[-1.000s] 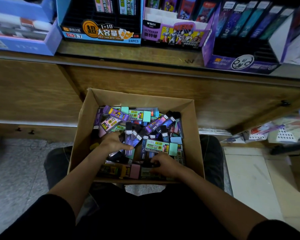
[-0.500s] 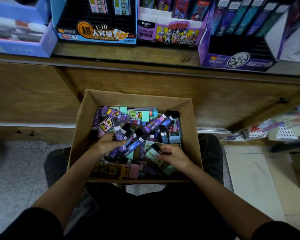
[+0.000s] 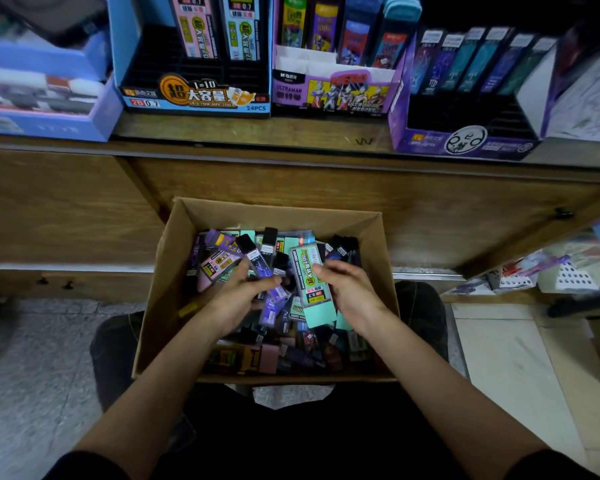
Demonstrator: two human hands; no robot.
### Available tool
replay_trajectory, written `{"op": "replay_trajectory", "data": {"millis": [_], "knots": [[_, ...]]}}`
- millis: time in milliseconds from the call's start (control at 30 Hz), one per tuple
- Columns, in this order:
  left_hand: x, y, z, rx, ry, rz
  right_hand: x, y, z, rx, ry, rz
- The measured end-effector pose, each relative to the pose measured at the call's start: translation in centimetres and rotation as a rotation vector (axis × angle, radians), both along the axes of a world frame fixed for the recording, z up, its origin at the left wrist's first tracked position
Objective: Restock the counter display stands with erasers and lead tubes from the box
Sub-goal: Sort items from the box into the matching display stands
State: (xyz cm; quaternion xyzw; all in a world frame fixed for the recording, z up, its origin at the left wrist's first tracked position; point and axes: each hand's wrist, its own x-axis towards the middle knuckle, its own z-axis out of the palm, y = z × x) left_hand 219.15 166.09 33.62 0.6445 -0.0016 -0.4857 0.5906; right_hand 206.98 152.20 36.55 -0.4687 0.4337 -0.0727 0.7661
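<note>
A cardboard box (image 3: 160, 289) on my lap holds several lead tubes and erasers in purple, black, pink and mint. My left hand (image 3: 238, 299) grips a few narrow purple-and-black lead tubes (image 3: 262, 268) that stick up from its fingers. My right hand (image 3: 349, 292) holds a wide mint-green lead case (image 3: 309, 278) marked 0.7, lifted above the pile. On the wooden counter (image 3: 291, 133) stand the display stands: a blue one (image 3: 194, 95), a purple Ultraman one (image 3: 333, 91) and a purple one (image 3: 465, 140) at the right.
A blue-purple tray (image 3: 45, 116) with white erasers sits at the counter's left end. Below the counter are wooden cabinet doors (image 3: 66, 209). Loose stationery (image 3: 551, 268) lies on a low shelf at the right. Tiled floor (image 3: 499, 358) lies beside my knees.
Both hands have risen out of the pile with items. The right hand lifted the mint case upright; the left gathered narrow tubes. The view tilted up toward the counter.
</note>
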Motion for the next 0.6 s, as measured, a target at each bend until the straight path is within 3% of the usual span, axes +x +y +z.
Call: {"op": "replay_trajectory", "data": {"millis": [167,333,500,600], "knots": [[-0.6,-1.6,1.7,-0.209,0.076,-0.023,1.1,0.2,1.4,0.110,-0.087,-0.076],[-1.2,-2.9,3.3,-0.278,0.142,0.126,1.8,0.7,2.3,0.074,-0.111,-0.043],[-2.0,-2.9,4.2,-0.249,-0.104,0.030,2.4,1.3,2.9,-0.040,-0.023,-0.035],[-1.8,-3.1,4.7,-0.240,-0.186,0.086,2.2,1.2,3.7,0.096,-0.117,-0.054]]}}
